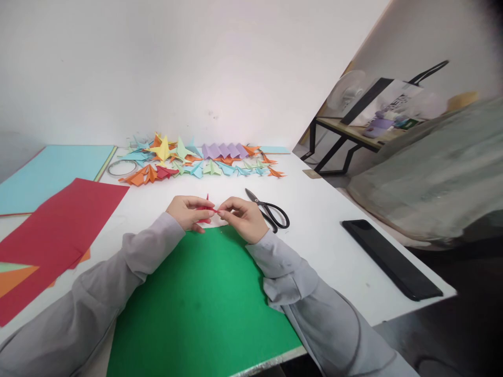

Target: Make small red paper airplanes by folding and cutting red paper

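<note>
Red folded paper [206, 208] sits over the white table [322, 220] at the green sheet's [196, 303] far edge, pinched between our left hand [188, 212] and right hand [243, 217], both closed on it, mid-crease we judge, needing a firm, even fingertip press.

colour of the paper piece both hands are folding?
Red folded paper, pinched between both hands; head view.

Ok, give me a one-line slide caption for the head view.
Left hand and right hand pinch a small red folded paper at the far edge of a green sheet, scissors nearby.
</note>
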Demonstrator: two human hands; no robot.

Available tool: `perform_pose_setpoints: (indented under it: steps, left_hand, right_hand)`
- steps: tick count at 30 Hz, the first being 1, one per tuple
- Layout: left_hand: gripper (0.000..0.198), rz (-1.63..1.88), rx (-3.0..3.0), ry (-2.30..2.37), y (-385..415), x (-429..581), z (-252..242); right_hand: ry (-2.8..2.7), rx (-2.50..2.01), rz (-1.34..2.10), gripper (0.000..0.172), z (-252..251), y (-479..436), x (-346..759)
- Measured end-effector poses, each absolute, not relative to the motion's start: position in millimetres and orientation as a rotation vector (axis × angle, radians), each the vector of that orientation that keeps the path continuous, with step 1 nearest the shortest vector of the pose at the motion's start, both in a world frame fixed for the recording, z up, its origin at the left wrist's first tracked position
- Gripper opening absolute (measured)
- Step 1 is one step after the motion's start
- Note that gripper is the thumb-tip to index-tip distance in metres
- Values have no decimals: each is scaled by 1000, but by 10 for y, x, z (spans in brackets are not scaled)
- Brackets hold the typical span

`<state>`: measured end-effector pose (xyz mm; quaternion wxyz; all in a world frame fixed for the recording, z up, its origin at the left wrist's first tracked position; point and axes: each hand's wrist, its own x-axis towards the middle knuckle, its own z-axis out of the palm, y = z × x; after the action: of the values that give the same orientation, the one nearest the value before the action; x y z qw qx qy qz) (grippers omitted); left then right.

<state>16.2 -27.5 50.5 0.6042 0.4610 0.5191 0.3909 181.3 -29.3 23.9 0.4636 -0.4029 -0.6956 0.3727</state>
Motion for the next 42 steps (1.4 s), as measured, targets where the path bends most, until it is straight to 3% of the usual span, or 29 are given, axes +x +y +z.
perform_pose_setpoints:
  steps: [8,14,26,32,42]
  left_hand:
    - [49,988,971,1192,-331,210,552]
    - [48,1090,998,1087,-352,253,515]
    - [46,1179,1062,1099,-382,282,533]
    - [56,1148,1064,1142,-405,294,551]
    - [43,1076,1283,1095,-386,261,560]
  right_hand:
    - [-1492,-978,1204,22,257,-296,1773]
    - [-1400,-948,1290,23,295,-309,1760]
    - [-1348,-939,1347,23,317,-327,1739]
    - [-1345,-947,1355,24,303,-349,1724]
    - [-1320,-963,1343,21,320,-341,1735]
